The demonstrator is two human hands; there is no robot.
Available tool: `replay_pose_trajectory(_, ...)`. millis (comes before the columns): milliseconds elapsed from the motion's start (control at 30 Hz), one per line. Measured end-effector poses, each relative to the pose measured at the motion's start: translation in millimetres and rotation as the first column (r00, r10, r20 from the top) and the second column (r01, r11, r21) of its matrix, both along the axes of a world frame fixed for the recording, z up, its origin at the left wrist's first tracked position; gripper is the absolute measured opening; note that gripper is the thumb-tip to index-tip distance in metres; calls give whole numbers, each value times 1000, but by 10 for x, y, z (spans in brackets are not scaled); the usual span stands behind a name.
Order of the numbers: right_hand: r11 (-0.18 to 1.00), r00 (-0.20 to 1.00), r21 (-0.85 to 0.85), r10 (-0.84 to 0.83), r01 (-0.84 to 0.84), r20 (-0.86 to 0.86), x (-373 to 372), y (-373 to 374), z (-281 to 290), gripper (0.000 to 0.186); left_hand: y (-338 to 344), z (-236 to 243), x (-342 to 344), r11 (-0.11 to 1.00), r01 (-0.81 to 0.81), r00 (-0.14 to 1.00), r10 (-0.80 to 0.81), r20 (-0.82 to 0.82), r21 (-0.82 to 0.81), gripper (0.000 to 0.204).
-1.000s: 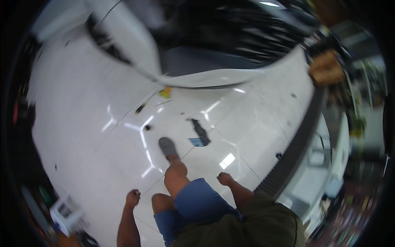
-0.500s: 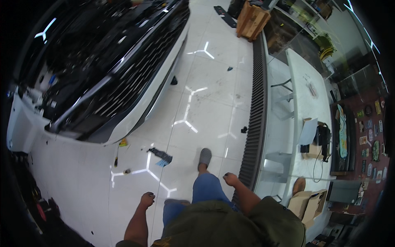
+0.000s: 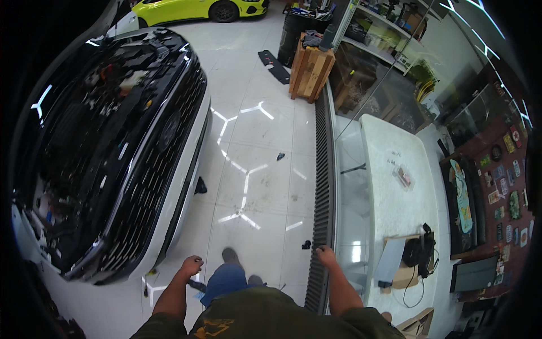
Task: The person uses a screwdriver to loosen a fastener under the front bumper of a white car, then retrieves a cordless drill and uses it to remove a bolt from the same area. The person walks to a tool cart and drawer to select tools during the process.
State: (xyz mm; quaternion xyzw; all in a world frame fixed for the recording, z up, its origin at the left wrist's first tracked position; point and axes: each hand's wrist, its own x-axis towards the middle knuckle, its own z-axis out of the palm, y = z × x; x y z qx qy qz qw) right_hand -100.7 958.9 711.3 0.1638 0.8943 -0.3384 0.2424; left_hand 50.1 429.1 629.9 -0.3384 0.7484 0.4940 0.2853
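Note:
My left hand (image 3: 192, 265) hangs beside my left thigh, fingers loosely curled in, with nothing visible in it. It is nearest to the front bumper (image 3: 152, 248) of the white car, apart from it. My right hand (image 3: 326, 256) hangs out to my right in a loose fist, above the dark ribbed floor grating (image 3: 323, 186); no object shows in it. The white car (image 3: 118, 158) on my left has its engine bay exposed and a black slatted grille (image 3: 161, 164).
White tiled floor (image 3: 265, 186) runs ahead, with small dark pieces (image 3: 280, 156) on it. Beyond stand a wooden stand (image 3: 310, 73), a black drum (image 3: 293, 34) and a yellow-green car (image 3: 197, 8). Behind glass on the right is a white folding table (image 3: 395, 198) with a black bag (image 3: 419, 251).
I have walked forward and my view has lifted, bringing the yellow-green car into sight. Both hands have swung with the steps; the floor tools now lie closer to me, partly hidden by my arm.

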Motion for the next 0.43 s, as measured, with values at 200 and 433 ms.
replay_pose_trajectory(200,963,969,110,248,-245,-18,-1216,-186,-787,42,-513,-815,-1521,976,218,936,-207,284,-7,28)
replay_pose_trajectory(433,964,883,-27,254,-265,396,-2784,-402,-144,48,-1300,-528,-4152,-141,961,-51,-936,347,-239,52)
